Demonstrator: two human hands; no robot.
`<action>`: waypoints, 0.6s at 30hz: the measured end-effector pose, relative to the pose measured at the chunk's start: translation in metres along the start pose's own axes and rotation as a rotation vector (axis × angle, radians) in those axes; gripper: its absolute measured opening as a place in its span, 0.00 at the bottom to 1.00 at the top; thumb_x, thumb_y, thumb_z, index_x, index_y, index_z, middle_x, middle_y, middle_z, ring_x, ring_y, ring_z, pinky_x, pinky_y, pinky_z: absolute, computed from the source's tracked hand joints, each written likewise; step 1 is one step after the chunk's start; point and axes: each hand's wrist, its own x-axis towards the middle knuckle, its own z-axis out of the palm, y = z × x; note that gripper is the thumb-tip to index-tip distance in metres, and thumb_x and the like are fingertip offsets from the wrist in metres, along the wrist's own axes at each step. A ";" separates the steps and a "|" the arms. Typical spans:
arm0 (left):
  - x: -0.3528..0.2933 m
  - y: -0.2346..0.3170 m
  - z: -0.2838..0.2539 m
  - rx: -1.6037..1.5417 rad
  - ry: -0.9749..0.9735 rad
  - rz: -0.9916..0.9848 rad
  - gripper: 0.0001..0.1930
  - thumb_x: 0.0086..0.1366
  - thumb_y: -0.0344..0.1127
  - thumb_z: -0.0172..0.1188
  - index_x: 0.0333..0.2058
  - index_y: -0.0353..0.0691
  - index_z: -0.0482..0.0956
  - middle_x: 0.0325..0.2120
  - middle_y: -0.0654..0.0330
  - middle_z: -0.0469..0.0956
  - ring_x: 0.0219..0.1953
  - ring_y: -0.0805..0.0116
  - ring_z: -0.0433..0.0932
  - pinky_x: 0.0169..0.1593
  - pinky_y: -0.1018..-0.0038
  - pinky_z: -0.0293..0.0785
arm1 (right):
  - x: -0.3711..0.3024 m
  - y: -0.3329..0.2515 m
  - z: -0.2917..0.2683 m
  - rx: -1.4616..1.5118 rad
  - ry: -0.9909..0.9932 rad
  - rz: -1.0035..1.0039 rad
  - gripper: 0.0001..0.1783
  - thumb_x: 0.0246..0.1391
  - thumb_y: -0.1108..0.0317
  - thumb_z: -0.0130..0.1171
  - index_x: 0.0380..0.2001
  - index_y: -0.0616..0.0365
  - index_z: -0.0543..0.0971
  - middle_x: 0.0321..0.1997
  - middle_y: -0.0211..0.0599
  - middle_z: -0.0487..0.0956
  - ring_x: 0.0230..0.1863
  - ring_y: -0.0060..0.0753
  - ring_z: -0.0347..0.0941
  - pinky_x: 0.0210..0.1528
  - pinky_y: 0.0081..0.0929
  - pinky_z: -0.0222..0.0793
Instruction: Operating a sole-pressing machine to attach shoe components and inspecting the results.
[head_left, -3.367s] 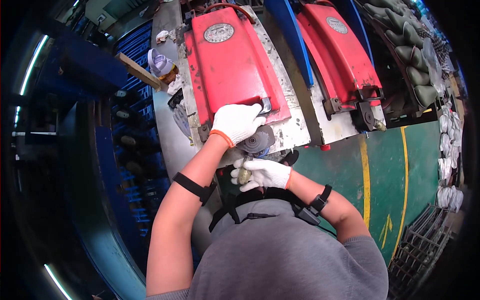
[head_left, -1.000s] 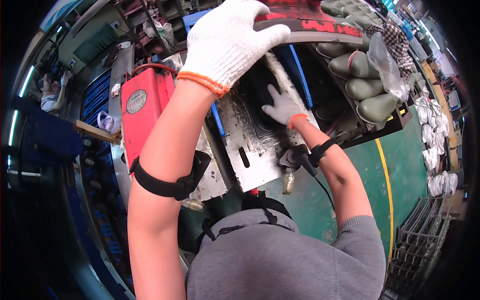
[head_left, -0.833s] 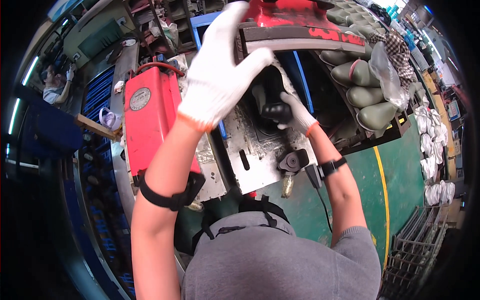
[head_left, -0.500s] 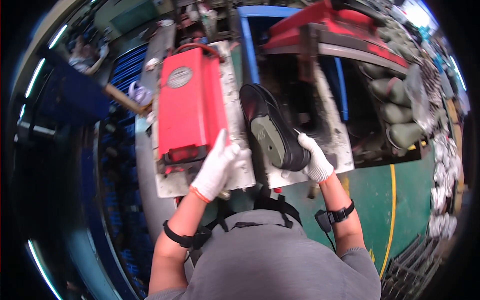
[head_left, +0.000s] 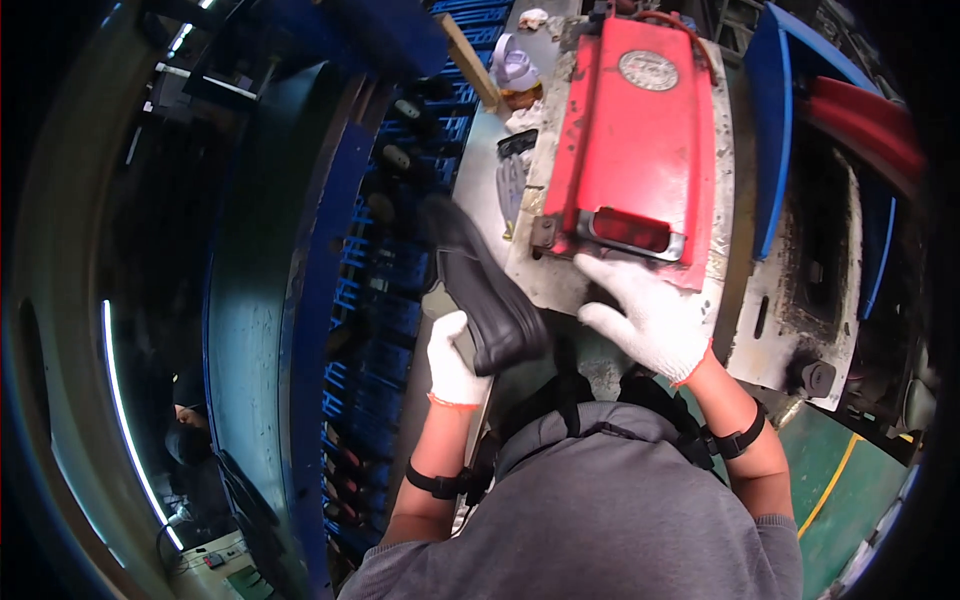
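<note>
In my gloved left hand (head_left: 455, 365) is a black shoe (head_left: 485, 300), tilted with its toe pointing up and away. My fingers wrap round its heel end, next to a grey-green patch on its sole side. To the right, my gloved right hand (head_left: 650, 315) is stretched out with thumb and fingers apart. It lies by the near edge of a red machine cover (head_left: 645, 140), close below the cover's handle opening. Whether the fingertips touch the cover I cannot tell.
Left of me runs a conveyor of blue bars (head_left: 360, 300) with several shoes on it. Gloves (head_left: 510, 185) and a pale purple container (head_left: 512, 65) rest on the metal ledge. Right of the red cover stands a second machine with a worn metal plate (head_left: 800, 330) and a blue frame.
My view has turned left. The shoe has passed from my right hand to my left and swung toward the conveyor. My right hand, now free, has come to the red cover's near edge.
</note>
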 end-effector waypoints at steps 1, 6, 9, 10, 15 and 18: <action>0.015 0.009 -0.014 0.025 0.062 0.053 0.15 0.62 0.35 0.58 0.47 0.40 0.81 0.49 0.57 0.84 0.54 0.58 0.81 0.63 0.56 0.77 | 0.003 0.011 0.012 -0.133 0.090 -0.052 0.32 0.63 0.59 0.64 0.67 0.59 0.73 0.61 0.50 0.79 0.64 0.53 0.73 0.69 0.43 0.67; 0.138 0.051 -0.128 0.094 0.187 0.114 0.16 0.61 0.34 0.63 0.49 0.46 0.81 0.45 0.63 0.83 0.48 0.60 0.83 0.55 0.57 0.82 | -0.010 0.056 0.066 -0.412 0.248 -0.013 0.25 0.56 0.63 0.68 0.57 0.50 0.79 0.61 0.37 0.77 0.68 0.51 0.69 0.64 0.49 0.67; 0.201 0.076 -0.178 0.209 0.332 0.002 0.16 0.58 0.40 0.66 0.46 0.50 0.80 0.43 0.64 0.81 0.47 0.62 0.83 0.50 0.55 0.81 | -0.005 0.053 0.072 -0.492 0.274 0.008 0.25 0.54 0.62 0.68 0.56 0.49 0.79 0.61 0.36 0.76 0.67 0.49 0.69 0.63 0.49 0.66; 0.220 0.085 -0.192 0.240 0.376 -0.006 0.16 0.57 0.41 0.66 0.45 0.49 0.80 0.43 0.63 0.81 0.46 0.60 0.83 0.50 0.55 0.81 | -0.002 0.055 0.072 -0.486 0.270 0.020 0.26 0.53 0.62 0.69 0.56 0.50 0.79 0.62 0.37 0.76 0.66 0.49 0.69 0.63 0.49 0.66; 0.305 0.132 -0.236 0.368 0.376 0.034 0.16 0.57 0.42 0.67 0.43 0.46 0.80 0.38 0.61 0.79 0.41 0.59 0.81 0.45 0.59 0.82 | 0.001 0.055 0.077 -0.593 0.237 0.074 0.28 0.50 0.63 0.70 0.57 0.49 0.78 0.62 0.38 0.76 0.67 0.50 0.69 0.65 0.53 0.66; 0.348 0.138 -0.214 0.486 0.455 0.251 0.11 0.55 0.40 0.70 0.35 0.47 0.81 0.34 0.66 0.73 0.38 0.67 0.77 0.42 0.64 0.81 | -0.003 0.060 0.081 -0.651 0.223 0.112 0.29 0.49 0.63 0.71 0.57 0.49 0.78 0.63 0.39 0.76 0.67 0.51 0.69 0.64 0.52 0.66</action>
